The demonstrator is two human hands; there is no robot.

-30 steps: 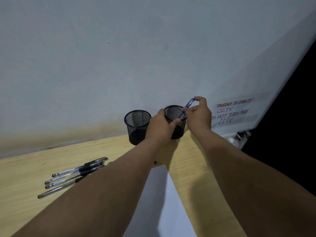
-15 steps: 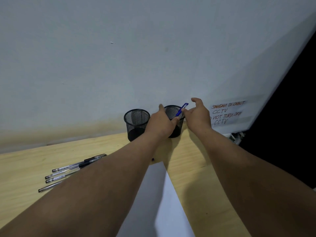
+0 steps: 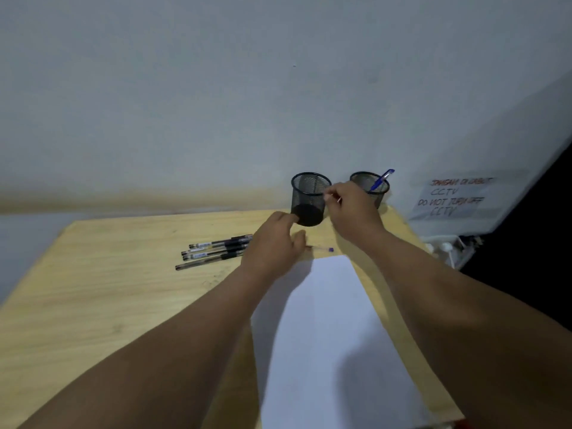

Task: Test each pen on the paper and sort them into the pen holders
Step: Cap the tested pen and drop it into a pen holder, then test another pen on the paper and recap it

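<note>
Bench point(image 3: 108, 305): carries all items.
Paper point(image 3: 334, 335): near right; no marks visible.
Left hand point(image 3: 272, 246): fingers loosely curled over loose pen point(image 3: 322, 249); grip cannot be told.
Right hand point(image 3: 354, 210): fingers curled at rim of left pen holder point(image 3: 309, 196); contents cannot be told.
Right pen holder point(image 3: 365, 181): holds blue pen point(image 3: 380, 181).
Black pens point(image 3: 216, 252): grouped on bench, unsorted.
Progress: early; one sorted.

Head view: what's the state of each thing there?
Left holder: upright, looks empty.
Right holder: upright, one pen inside.
Blue pen: leaning in right holder.
Black pens: lying together on table.
Clear pen: lying partly under left hand.
Paper: flat, looks unmarked.
Right hand: at left holder's rim, grip unclear.
Left hand: grip unclear.
</note>
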